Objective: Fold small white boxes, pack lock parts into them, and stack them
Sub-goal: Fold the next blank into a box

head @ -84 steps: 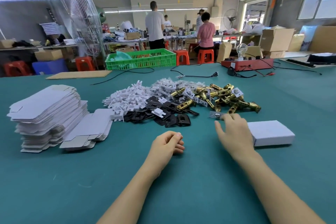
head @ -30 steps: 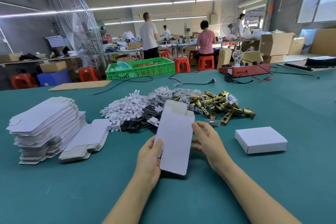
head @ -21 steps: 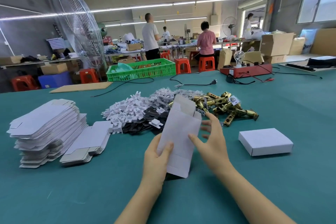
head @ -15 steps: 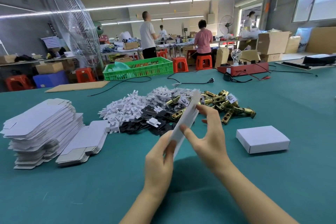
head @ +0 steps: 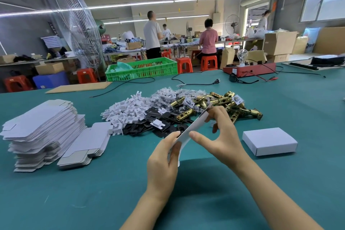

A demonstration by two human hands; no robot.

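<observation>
Gripping a flat white cardboard box blank [head: 193, 127] edge-on above the teal felt table [head: 93, 192], both hands were raised mid-frame. The left hand [head: 162, 162] pinched its near end, thumb on top; the right hand [head: 222, 136] curled round its far end, thumb pressed on the card's middle. Behind lay a heap of brass latch bolts [head: 227, 102], black plates [head: 160, 123] and white plastic pieces [head: 127, 112]. A finished small white box [head: 268, 141] sat right, well apart; a tall stack of flat white blanks [head: 41, 127] stood left.
</observation>
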